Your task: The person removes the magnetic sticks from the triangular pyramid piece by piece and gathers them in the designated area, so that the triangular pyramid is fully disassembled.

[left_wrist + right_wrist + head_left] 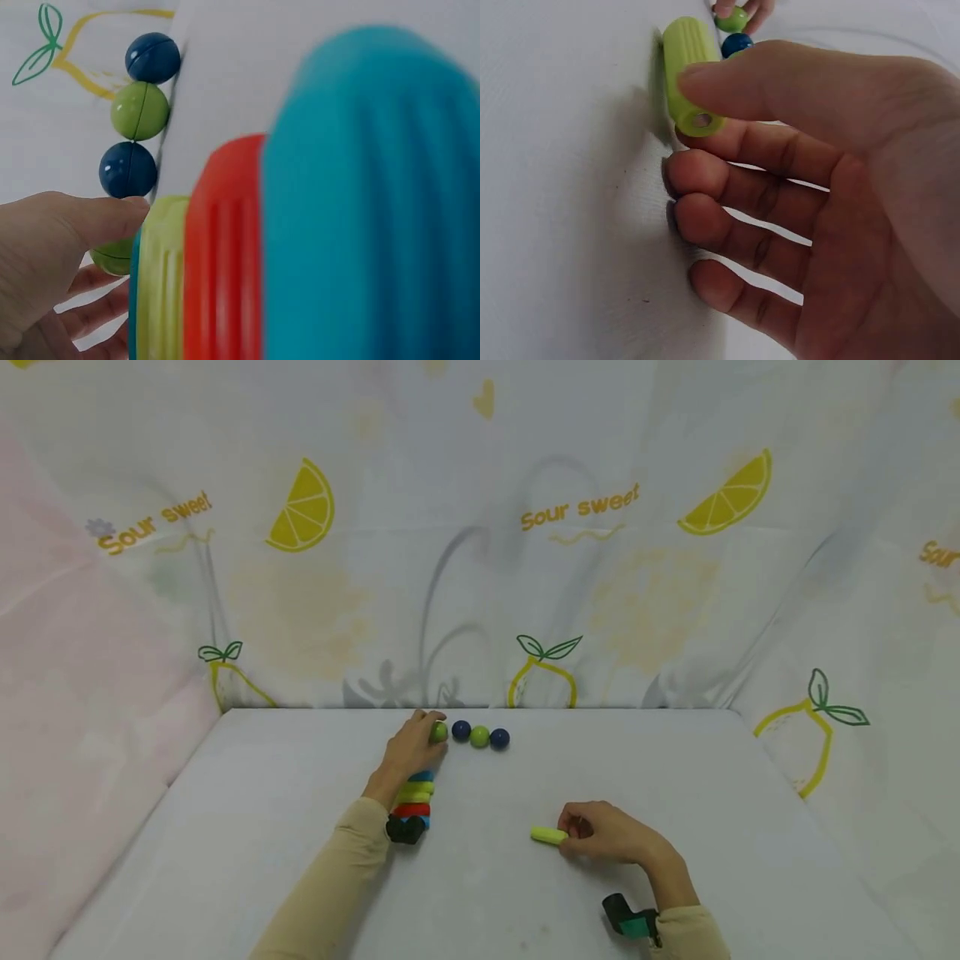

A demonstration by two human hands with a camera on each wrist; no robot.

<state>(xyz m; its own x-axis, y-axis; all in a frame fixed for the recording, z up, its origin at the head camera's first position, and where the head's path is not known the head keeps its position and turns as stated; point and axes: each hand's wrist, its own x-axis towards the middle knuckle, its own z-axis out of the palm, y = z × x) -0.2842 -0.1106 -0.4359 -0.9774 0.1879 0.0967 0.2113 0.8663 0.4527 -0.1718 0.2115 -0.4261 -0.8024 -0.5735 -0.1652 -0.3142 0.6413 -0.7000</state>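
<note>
At the back of the table my left hand [405, 748] has its thumb and fingers around a green ball [438, 732], partly covered by the hand. Right of it sit a blue ball [461, 731], another green ball [480, 737] and a second blue ball [499, 739] in a row. Below my left wrist lie several ribbed magnetic rods: yellow-green [161, 277], red [225, 247] and blue [367, 202]. Nearer the front, my right hand [611, 833] pinches a yellow-green rod [688, 64] between thumb and index finger; a metal tip [701, 119] shows at its end.
The white table [300, 793] ends at the back against a hanging cloth [450, 585] printed with lemons. The row of balls is close to that back edge. Wrist cameras [406, 829] sit on both arms; the left one partly covers the rods.
</note>
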